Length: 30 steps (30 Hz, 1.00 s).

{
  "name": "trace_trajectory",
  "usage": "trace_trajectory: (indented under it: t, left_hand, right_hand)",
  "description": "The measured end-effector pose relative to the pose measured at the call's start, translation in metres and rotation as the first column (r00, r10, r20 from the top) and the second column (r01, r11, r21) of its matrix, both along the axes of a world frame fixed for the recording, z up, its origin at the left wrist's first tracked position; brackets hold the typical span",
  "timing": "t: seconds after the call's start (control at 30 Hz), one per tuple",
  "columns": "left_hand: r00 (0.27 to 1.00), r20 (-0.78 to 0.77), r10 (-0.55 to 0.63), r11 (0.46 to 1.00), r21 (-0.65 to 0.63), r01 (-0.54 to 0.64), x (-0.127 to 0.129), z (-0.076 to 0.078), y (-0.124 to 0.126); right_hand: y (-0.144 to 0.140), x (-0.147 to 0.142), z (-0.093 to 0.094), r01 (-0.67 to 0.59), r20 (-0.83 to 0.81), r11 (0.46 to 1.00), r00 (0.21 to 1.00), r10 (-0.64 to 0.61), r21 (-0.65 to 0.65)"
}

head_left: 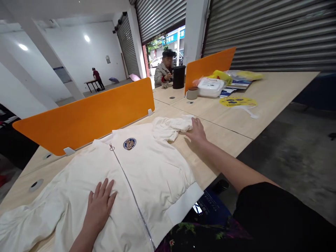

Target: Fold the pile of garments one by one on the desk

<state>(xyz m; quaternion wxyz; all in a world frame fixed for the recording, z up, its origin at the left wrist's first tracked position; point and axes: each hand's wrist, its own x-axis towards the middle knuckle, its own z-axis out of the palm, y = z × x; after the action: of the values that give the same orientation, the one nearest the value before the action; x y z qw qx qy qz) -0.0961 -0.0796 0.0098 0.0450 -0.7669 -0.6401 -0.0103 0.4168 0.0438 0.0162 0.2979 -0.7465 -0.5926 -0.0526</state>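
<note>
A white zip-up jacket point(147, 168) with a round blue and gold badge point(129, 143) lies spread front-up on the light wooden table point(225, 122). My left hand point(101, 204) rests flat on the jacket's left front panel, fingers apart. My right hand point(195, 130) reaches out to the bunched sleeve point(170, 126) at the jacket's far right and grips its end. The other sleeve trails off toward the lower left corner.
An orange divider panel point(86, 115) stands behind the jacket, a second one point(207, 66) farther back. A white box point(210, 86), a yellow fan point(238, 102), bags and a black bin point(179, 77) sit beyond. A seated person point(164, 71) is at the far end.
</note>
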Motion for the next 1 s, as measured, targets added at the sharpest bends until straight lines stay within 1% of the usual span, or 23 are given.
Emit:
trace_trajectory:
  t: [0.07, 0.1, 0.17, 0.23, 0.3, 0.37, 0.43, 0.47, 0.53, 0.57, 0.6, 0.63, 0.67, 0.7, 0.73, 0.77, 0.8, 0.83, 0.87, 0.9, 0.93, 0.97, 1.0]
  left_hand:
    - [1.0, -0.007, -0.001, 1.0, 0.004, 0.001, -0.002, 0.002, 0.001]
    - [1.0, -0.011, -0.002, 1.0, 0.003, 0.002, -0.002, 0.003, 0.001]
    - [1.0, -0.017, -0.005, 1.0, 0.003, 0.006, -0.001, 0.004, 0.001]
    - [1.0, -0.019, -0.009, 1.0, 0.014, 0.009, 0.0, 0.004, 0.0]
    - [1.0, -0.015, -0.007, 1.0, 0.028, 0.007, 0.0, 0.003, -0.001]
    - [1.0, -0.006, -0.001, 1.0, 0.027, 0.001, 0.0, 0.002, -0.001]
    - [1.0, 0.003, -0.003, 1.0, 0.02, 0.003, 0.0, 0.001, 0.0]
    - [1.0, 0.006, -0.004, 1.0, 0.021, 0.004, 0.0, 0.001, 0.0]
    - [1.0, 0.011, -0.006, 1.0, 0.027, 0.005, 0.001, 0.003, 0.0]
    - [1.0, 0.013, -0.005, 1.0, 0.029, 0.004, 0.002, 0.004, -0.001]
    - [1.0, 0.013, -0.004, 1.0, 0.026, 0.004, 0.003, 0.006, -0.001]
    - [1.0, 0.013, -0.003, 1.0, 0.021, 0.002, 0.005, 0.007, -0.001]
    - [1.0, 0.013, -0.002, 1.0, 0.015, 0.002, 0.006, 0.009, -0.002]
    - [1.0, 0.012, -0.001, 1.0, 0.011, 0.001, 0.007, 0.01, -0.002]
    - [1.0, 0.011, -0.001, 1.0, 0.01, 0.0, 0.008, 0.011, -0.003]
    - [1.0, 0.011, -0.001, 1.0, 0.012, 0.001, 0.008, 0.012, -0.003]
    - [1.0, 0.012, -0.001, 1.0, 0.016, 0.001, 0.009, 0.012, -0.004]
    - [1.0, 0.014, -0.002, 1.0, 0.021, 0.002, 0.009, 0.011, -0.004]
    - [1.0, 0.015, -0.005, 1.0, 0.025, 0.004, 0.009, 0.011, -0.005]
    - [1.0, 0.018, -0.007, 1.0, 0.029, 0.007, 0.009, 0.01, -0.005]
    - [1.0, 0.021, -0.01, 0.999, 0.034, 0.009, 0.009, 0.01, -0.005]
    - [1.0, 0.026, -0.011, 0.999, 0.039, 0.01, 0.01, 0.009, -0.006]
    - [0.999, 0.033, -0.012, 0.999, 0.043, 0.011, 0.01, 0.008, -0.006]
  right_hand:
    - [0.024, 0.024, 0.009, 0.033, -0.028, 0.997, 0.999, -0.035, -0.071]
    - [0.035, 0.032, 0.014, 0.013, -0.058, 0.997, 0.998, -0.017, -0.074]
    - [0.053, 0.043, 0.025, -0.074, -0.11, 0.997, 0.991, 0.072, -0.018]
    - [0.067, 0.051, 0.037, -0.09, -0.176, 0.994, 0.979, 0.099, 0.06]
    - [0.075, 0.057, 0.053, -0.033, -0.244, 0.997, 0.969, 0.049, 0.069]
    - [0.081, 0.059, 0.072, 0.032, -0.309, 0.999, 0.951, -0.021, 0.029]
    - [0.087, 0.051, 0.096, 0.056, -0.362, 0.998, 0.931, -0.046, 0.017]
    - [0.091, 0.042, 0.11, 0.034, -0.372, 0.999, 0.928, -0.02, 0.03]
    - [0.096, 0.012, 0.14, -0.101, -0.299, 0.987, 0.945, 0.134, 0.125]
    - [0.097, -0.01, 0.154, -0.227, -0.195, 0.955, 0.945, 0.264, 0.192]
    - [0.097, -0.035, 0.167, -0.382, -0.022, 0.886, 0.915, 0.402, 0.264]
    - [0.093, -0.063, 0.177, -0.56, 0.203, 0.775, 0.828, 0.522, 0.293]
    - [0.087, -0.094, 0.183, -0.651, 0.302, 0.702, 0.757, 0.579, 0.288]
    - [0.078, -0.126, 0.184, -0.734, 0.383, 0.629, 0.674, 0.631, 0.255]
    - [0.066, -0.157, 0.179, -0.815, 0.463, 0.547, 0.566, 0.682, 0.19]
    - [0.052, -0.185, 0.169, -0.879, 0.531, 0.46, 0.452, 0.716, 0.128]
    - [0.037, -0.209, 0.155, -0.955, 0.685, 0.295, 0.202, 0.7, -0.019]
    - [0.022, -0.228, 0.138, -0.979, 0.785, 0.119, -0.058, 0.617, -0.166]
    - [0.009, -0.24, 0.12, -0.961, 0.826, -0.026, -0.251, 0.504, -0.277]
    - [-0.002, -0.246, 0.102, -0.936, 0.834, -0.119, -0.35, 0.426, -0.332]
    - [-0.009, -0.246, 0.086, -0.931, 0.834, -0.136, -0.364, 0.415, -0.338]
    - [-0.013, -0.242, 0.072, -0.951, 0.829, -0.101, -0.306, 0.467, -0.294]
    - [-0.014, -0.235, 0.06, -0.974, 0.804, -0.013, -0.194, 0.561, -0.226]
